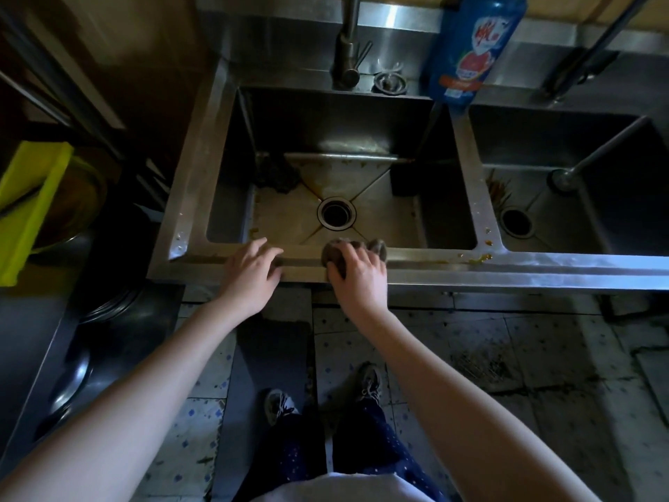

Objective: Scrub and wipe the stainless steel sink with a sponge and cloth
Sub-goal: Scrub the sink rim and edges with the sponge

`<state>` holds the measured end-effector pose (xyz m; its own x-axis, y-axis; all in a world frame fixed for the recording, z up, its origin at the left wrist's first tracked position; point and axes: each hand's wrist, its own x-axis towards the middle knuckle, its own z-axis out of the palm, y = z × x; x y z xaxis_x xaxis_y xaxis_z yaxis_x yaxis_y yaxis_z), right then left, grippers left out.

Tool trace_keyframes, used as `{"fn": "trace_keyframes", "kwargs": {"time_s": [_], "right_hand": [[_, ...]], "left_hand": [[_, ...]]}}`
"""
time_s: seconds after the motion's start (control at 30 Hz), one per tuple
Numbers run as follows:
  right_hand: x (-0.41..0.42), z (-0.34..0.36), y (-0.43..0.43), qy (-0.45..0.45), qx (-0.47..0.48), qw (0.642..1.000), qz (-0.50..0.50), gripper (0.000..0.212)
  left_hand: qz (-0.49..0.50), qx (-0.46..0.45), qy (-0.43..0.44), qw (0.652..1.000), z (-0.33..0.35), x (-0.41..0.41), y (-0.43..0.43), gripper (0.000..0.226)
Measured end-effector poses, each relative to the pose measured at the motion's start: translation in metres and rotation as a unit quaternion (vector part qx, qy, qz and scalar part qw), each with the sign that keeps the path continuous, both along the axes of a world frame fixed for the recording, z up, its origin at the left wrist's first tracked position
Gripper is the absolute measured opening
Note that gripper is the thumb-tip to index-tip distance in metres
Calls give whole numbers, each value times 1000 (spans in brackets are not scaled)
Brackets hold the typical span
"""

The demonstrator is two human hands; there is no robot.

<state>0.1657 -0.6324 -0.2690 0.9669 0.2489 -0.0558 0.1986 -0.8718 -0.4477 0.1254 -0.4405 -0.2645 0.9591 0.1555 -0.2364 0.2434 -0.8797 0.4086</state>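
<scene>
The stainless steel sink [427,259] has two basins, and the left basin's drain [336,213] lies at its centre. My right hand [358,275] presses a brownish scrubber [335,250] onto the front rim, fingers curled over it. My left hand [249,273] rests on the same rim just to the left, fingers relaxed and spread, holding nothing. A dark cloth or scourer [277,173] lies in the left basin's far left corner. Brown grime streaks the basin floor, and orange specks dot the rim at the right.
A tap [349,41] stands behind the left basin, with a blue detergent bottle [474,45] beside it. A metal handle [593,154] leans in the right basin. At the left are a yellow-green board [29,204], bowls and pot lids. My feet stand on the tiled floor [506,356].
</scene>
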Motion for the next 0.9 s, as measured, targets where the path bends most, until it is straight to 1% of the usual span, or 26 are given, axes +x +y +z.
{"fn": "trace_keyframes", "kwargs": {"time_s": [0.17,0.37,0.47,0.67,0.77,0.9], "right_hand": [[4,-1,-25,-40,-19,999,18,34],[16,-3,-88,-53,-22,998,-28,33],[26,-3,-122,-55,-43,996,-50,33],[41,-2,-188,-27,-56,993,-105,35],[47,-1,-209,-16,-25,992,-122,32],[44,-4,-206,-4,37,991,-126,34]], "left_hand": [[-3,-18,13,1000,-1,9,-15,38],[-16,-20,30,999,-5,19,-43,43],[-24,-14,28,999,-7,26,-58,43],[-25,-16,22,999,-9,37,-83,43],[-23,-15,20,999,-10,41,-92,43],[-18,-12,22,1000,-12,45,-102,42]]}}
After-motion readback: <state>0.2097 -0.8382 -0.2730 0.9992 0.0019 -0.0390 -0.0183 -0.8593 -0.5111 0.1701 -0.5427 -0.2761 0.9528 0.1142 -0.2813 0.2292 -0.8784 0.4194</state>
